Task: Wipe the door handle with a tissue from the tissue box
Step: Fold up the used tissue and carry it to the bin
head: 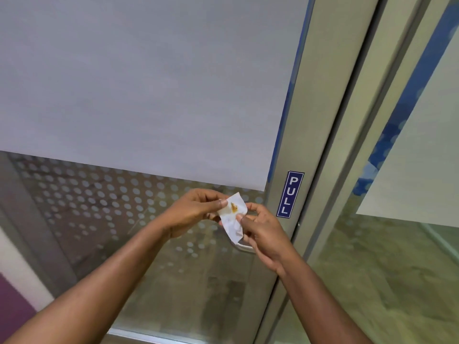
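Observation:
A small white tissue with a brown-orange stain near its top is held up between both hands in front of a glass door. My left hand pinches its upper left edge with thumb and forefinger. My right hand pinches its right side. Just below the tissue, a short piece of the silver door handle shows; the rest is hidden behind my right hand. The tissue box is not in view.
The metal door frame runs up the right of the door, with a blue PULL sticker beside my right hand. A grey roller blind covers the upper glass; dotted frosted glass lies below it. A second glass panel stands at the right.

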A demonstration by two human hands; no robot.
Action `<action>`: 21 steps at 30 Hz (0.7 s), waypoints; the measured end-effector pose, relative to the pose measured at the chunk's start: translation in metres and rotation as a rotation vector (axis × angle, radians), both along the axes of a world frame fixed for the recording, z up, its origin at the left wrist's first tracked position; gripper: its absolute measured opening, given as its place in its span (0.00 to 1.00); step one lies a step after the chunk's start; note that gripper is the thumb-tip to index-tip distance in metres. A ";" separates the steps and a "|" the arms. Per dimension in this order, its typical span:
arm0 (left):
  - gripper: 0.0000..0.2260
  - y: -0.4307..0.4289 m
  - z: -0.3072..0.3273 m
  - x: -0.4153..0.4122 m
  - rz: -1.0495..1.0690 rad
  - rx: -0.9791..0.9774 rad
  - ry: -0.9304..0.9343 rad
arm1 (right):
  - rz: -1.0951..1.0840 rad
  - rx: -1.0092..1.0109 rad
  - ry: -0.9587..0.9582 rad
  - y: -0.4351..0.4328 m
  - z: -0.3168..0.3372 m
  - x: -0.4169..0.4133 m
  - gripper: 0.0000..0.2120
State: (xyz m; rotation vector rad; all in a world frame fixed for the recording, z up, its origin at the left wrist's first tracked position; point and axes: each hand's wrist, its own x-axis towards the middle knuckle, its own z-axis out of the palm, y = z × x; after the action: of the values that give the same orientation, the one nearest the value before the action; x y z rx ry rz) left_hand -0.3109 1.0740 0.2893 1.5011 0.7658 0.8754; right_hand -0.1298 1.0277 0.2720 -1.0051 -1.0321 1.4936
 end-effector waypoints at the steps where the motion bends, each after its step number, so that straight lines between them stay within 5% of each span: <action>1: 0.10 -0.001 0.001 -0.001 0.027 0.018 0.038 | 0.029 -0.038 0.033 0.002 0.002 -0.002 0.13; 6: 0.09 -0.005 0.003 -0.005 0.226 -0.081 0.066 | 0.062 -0.167 0.205 0.007 -0.001 -0.010 0.04; 11: 0.06 -0.011 -0.003 -0.007 0.410 -0.266 0.020 | 0.042 -0.171 0.268 0.004 -0.012 -0.007 0.12; 21: 0.06 -0.022 -0.005 -0.001 0.560 -0.299 0.028 | -0.189 -0.159 0.025 0.014 -0.017 -0.011 0.05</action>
State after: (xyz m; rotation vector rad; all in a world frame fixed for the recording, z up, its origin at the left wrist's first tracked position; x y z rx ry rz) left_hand -0.3116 1.0520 0.2840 1.0455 1.3115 1.0919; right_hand -0.1410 1.0420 0.2552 -1.1600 -0.7866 1.4446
